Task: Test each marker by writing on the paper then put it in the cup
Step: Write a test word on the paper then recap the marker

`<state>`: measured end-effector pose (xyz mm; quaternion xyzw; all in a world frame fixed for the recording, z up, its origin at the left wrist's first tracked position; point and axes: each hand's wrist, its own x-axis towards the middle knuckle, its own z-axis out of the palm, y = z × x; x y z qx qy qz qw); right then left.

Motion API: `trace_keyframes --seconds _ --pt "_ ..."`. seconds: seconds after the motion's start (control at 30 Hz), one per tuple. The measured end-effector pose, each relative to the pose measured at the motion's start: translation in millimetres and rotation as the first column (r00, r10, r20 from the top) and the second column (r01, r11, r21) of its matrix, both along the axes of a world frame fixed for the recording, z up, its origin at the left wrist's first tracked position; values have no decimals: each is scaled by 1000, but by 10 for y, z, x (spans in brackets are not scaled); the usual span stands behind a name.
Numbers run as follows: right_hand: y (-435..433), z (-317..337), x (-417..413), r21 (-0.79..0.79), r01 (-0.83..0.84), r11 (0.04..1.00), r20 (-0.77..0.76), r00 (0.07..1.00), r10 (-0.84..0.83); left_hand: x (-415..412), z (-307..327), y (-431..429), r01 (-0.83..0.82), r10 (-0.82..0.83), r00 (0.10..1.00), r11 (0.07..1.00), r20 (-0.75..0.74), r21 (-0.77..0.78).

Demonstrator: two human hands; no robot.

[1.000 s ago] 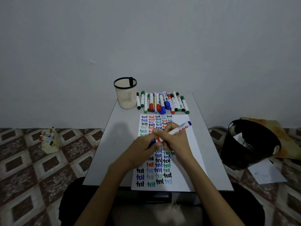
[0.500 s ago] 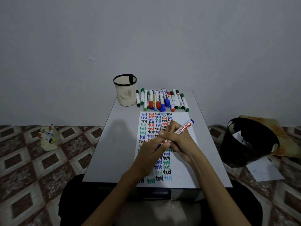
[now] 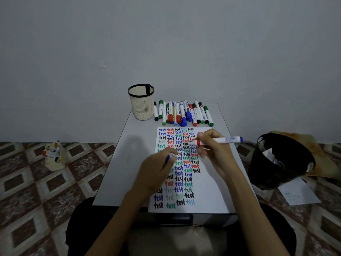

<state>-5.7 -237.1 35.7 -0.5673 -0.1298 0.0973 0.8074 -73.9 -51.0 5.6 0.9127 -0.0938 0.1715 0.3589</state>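
My right hand (image 3: 212, 148) grips a white marker (image 3: 227, 140) with a blue end, held level above the paper (image 3: 215, 182), its uncapped tip pointing left. My left hand (image 3: 158, 169) rests over the paper's left side and holds the blue cap (image 3: 168, 158) in its curled fingers. The sheet carries several columns of the word "test" in blue, red, black and green. A beige mesh cup (image 3: 141, 104) with a black rim stands at the table's far left and holds one black marker. Beside it lies a row of several capped markers (image 3: 184, 113).
The small grey table (image 3: 118, 163) stands against a plain wall. A black bin (image 3: 278, 161) with paper scraps sits on the floor to the right, loose sheets beside it. A small holder with coloured items (image 3: 53, 156) stands on the patterned floor at left.
My hands have pulled apart: the cap came off in my left hand, which moved left, while my right hand swung the marker to level with its tip bare.
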Motion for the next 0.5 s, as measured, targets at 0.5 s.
trace_keyframes --seconds 0.5 --pt "-16 -418 -157 -222 134 966 23 991 -132 43 -391 426 -77 69 997 933 34 352"
